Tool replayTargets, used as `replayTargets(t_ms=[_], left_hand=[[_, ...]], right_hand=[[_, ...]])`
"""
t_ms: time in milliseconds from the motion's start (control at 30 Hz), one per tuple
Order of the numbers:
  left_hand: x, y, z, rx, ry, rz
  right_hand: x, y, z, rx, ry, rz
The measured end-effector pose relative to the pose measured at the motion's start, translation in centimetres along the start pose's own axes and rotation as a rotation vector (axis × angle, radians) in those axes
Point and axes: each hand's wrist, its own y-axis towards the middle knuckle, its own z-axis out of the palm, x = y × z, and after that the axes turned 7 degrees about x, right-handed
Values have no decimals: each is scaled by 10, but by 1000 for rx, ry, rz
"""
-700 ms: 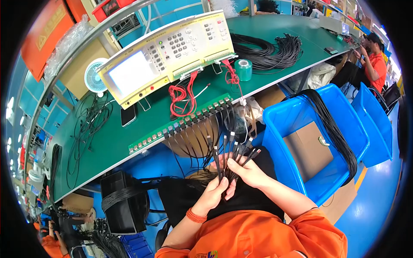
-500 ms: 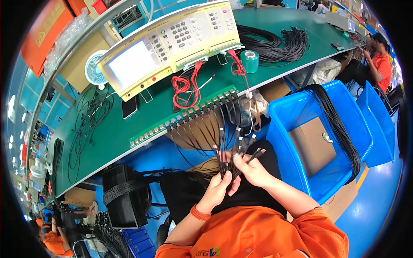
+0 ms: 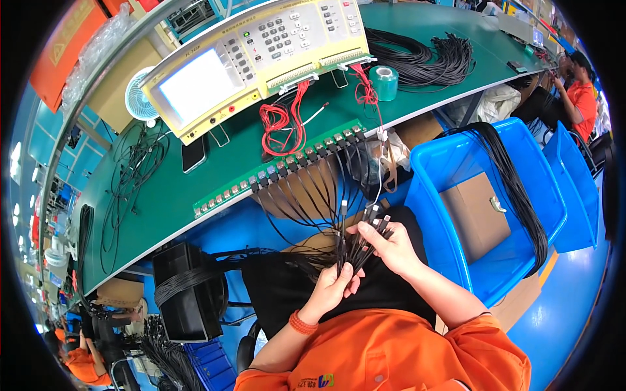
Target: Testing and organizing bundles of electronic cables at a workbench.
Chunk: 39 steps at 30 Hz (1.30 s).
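A bunch of black cables (image 3: 358,253) with small metal-tipped plugs stands up between my two hands over my lap. My left hand (image 3: 334,285) is closed round the lower part of the bunch. Higher up, my right hand (image 3: 392,247) has its thumb and fingers closed on the cables just below their plugs. One plug (image 3: 343,207) sticks up apart from the rest. Beyond my hands, a green connector board (image 3: 297,164) runs along the table edge. Several black cables are plugged into its right part and hang down toward my lap; sockets at its left end hold none.
A yellow-framed tester (image 3: 261,62) with red wires (image 3: 282,127) stands on the green table (image 3: 140,202). Green tape roll (image 3: 385,83) and coiled cables (image 3: 417,62) lie right of it. A blue bin (image 3: 450,238) sits at right, a black bin (image 3: 189,313) at left. Another person (image 3: 577,104) sits far right.
My right hand has shifted slightly right, and the plugs once fanned out are now drawn closer together in it. My left hand keeps its hold. The view has shifted slightly.
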Motion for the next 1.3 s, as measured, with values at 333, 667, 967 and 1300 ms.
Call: replayTargets(t_ms=[333,667,967,1300], left_hand=[[10,8,3,-329,-10,107],[5,18,8,-413,361,211],[9,15,-9,-340,179,190],[7,10,-31,-318,-100,160]], right_hand=[[-11,-4,6,10,22,0],[-21,3,22,-97,-246,-185],[-20,1,24,31,-45,-65],[-7,18,6,-283,-331,-140]])
